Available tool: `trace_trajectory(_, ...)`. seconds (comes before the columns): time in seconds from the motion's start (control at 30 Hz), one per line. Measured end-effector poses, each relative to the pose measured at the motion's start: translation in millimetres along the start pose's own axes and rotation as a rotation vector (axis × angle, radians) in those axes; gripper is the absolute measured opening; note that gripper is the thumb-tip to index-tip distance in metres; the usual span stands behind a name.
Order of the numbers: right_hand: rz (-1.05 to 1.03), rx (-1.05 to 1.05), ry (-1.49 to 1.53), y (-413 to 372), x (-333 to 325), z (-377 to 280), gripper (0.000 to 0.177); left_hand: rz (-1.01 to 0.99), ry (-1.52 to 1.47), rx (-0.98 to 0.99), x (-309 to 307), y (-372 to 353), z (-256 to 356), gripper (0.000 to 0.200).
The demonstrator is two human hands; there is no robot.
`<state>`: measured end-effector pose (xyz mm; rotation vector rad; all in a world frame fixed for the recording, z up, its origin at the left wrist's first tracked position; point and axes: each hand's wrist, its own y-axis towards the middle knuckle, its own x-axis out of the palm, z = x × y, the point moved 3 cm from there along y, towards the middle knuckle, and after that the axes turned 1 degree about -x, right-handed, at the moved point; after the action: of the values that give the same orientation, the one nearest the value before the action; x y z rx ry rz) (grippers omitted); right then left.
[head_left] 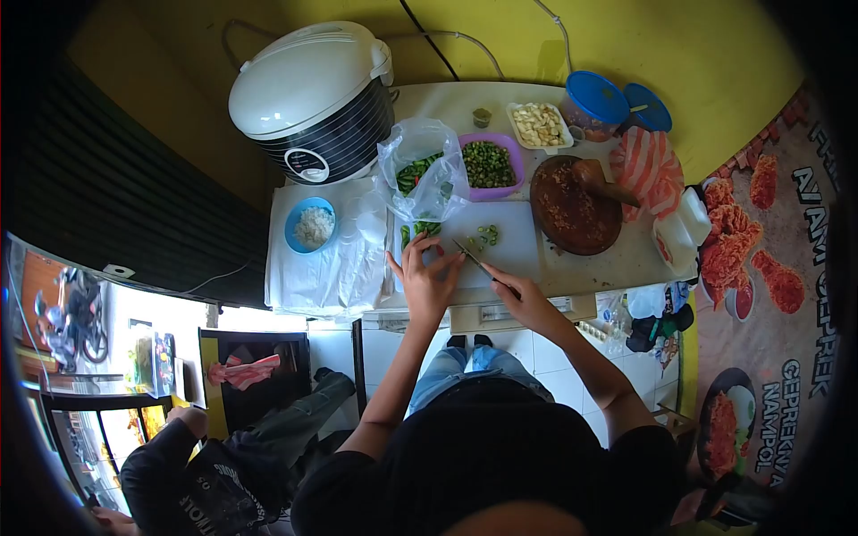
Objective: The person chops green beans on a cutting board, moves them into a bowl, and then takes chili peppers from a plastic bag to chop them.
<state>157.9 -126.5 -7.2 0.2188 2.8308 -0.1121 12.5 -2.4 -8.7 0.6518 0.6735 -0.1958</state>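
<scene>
Two bare hands, head view, centre of the frame, over a flat white cutting board on a pale tabletop. Right hand closed around the dark handle of a slim knife, blade pointing up-left. Left hand has thumb and fingertips bunched near the blade tip; cannot tell if a piece is pinched. Small green slices on the board just above the knife; longer green pods at the board's upper left, below a clear plastic bag.

Upper centre: purple plastic tub of chopped greens, white tray of pale pieces. Right of the board: round brown mortar with pestle. Upper left: white-and-dark rice cooker; below it, light-blue round bowl of white rice.

Room: yellow wall across the top, white tiled floor below the table, fried-chicken poster far right, dark ribbed shutter left, another person in dark clothes lower left, motorbike above that person.
</scene>
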Motion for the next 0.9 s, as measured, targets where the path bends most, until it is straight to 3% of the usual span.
trace_trajectory(0.4,-0.035,0.097,-0.059,-19.5,-15.0,-11.9,0.043,-0.002,0.011,0.014,0.3,0.5,-2.3,0.01)
trace_trajectory(0.7,0.001,-0.02,-0.081,-1.2,-12.1,0.4,0.044,-0.038,0.015,0.034,0.7,-0.3,-3.8,0.01)
trace_trajectory(0.9,-0.026,0.059,-0.069,-13.1,-17.8,-1.4,0.044,-0.059,0.054,0.014,1.0,-0.5,-4.2,0.011)
